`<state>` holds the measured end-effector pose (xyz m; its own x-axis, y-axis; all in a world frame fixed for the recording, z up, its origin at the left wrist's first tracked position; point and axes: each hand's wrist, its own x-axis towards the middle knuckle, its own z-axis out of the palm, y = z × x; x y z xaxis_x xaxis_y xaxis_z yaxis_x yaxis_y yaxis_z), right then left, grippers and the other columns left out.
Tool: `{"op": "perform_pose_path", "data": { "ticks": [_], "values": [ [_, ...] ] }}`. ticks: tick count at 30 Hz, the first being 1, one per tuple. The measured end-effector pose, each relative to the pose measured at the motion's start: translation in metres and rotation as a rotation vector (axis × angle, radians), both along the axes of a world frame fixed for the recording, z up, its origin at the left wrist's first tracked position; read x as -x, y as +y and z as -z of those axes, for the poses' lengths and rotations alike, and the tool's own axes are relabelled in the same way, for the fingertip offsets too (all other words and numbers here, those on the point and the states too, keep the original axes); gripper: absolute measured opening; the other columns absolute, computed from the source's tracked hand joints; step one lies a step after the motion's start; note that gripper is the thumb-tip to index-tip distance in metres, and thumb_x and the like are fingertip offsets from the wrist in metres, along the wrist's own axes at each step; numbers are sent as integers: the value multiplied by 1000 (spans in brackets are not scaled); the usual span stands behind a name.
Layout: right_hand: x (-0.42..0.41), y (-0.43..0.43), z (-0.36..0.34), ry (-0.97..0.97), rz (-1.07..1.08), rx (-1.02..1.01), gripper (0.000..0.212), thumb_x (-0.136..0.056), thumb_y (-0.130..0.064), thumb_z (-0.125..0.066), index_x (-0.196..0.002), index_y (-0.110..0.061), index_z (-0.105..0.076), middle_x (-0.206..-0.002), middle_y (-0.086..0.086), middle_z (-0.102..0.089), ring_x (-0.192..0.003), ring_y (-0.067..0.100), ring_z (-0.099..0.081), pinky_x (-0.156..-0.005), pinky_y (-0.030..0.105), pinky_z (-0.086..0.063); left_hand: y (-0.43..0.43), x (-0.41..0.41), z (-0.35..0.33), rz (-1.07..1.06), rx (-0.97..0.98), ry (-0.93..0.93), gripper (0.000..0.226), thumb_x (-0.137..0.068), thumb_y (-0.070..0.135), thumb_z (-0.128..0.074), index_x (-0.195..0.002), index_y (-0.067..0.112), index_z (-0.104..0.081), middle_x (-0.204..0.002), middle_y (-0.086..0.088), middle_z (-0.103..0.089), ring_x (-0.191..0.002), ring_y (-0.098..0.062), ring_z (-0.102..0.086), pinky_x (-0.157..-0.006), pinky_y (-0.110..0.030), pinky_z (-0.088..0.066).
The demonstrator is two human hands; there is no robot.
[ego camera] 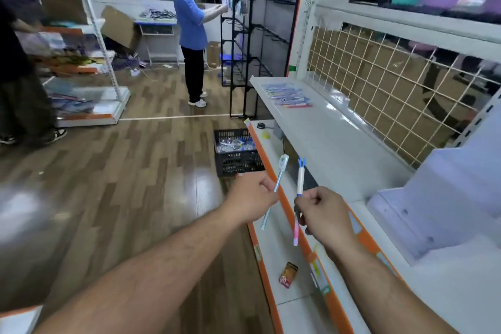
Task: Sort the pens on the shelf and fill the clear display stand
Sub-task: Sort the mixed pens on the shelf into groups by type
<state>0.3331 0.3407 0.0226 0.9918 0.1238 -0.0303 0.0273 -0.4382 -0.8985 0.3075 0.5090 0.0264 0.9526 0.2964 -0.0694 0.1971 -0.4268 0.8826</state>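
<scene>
- Pens lie bunched at the far end of the shelf.
- left hand pinches a light-blue pen.
- right hand grips a white pen, blue top, just off the shelf edge.

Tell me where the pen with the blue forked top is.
Head view, centre-right: the blue-topped pen stands nearly upright, pinched in the right hand, just right of the light-blue pen in the left hand.

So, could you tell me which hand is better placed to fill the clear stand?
Probably the right hand: its white pen is nearer the stand than the blue pen in the left hand.
</scene>
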Motion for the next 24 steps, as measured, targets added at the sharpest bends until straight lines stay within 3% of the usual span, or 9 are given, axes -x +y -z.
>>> {"op": "perform_pose_path", "data": {
  "ticks": [2, 11, 19, 24],
  "values": [
    [-21, 12, -2, 9, -27, -9, 9, -82, -18, -64, -76, -11, -66, -69, 6, -69, -73, 31, -68, -65, 41, -55, 13, -14, -2, -23, 28, -5, 17, -79, 13, -72, -69, 24, -62, -49, 18, -53, -42, -1, -46, -41, -14, -37],
    [-99, 88, 7, 26, -23, 7, 9, -83, -17, -66, -76, -11, -66, -65, 4, -69, -68, 30, -68, -64, 40, -55, 93, -89, 9, -29, 76, -5, 11, -76, 15, -72, -71, 23, -65, -51, 18, -56, -45, 0, -48, -54, -20, -40],
    [-165, 178, 2, 7, 87, 2, 10, -83, -14, -63, -77, -6, -65, -68, 9, -70, -60, 24, -63, -60, 40, -54, 195, -173, 0, 79, 51, -24, 12, -76, 18, -69, -71, 28, -64, -46, 21, -52, -42, 3, -46, -50, -19, -36],
    [-197, 212, 3, 11, 159, -33, 10, -84, -13, -62, -78, -5, -63, -63, 9, -68, -54, 20, -58, -57, 36, -50, 232, -217, -2, 151, 38, -21, 11, -80, 15, -68, -75, 25, -66, -57, 15, -62, -54, -7, -58, -57, -27, -48]
  ]
}}
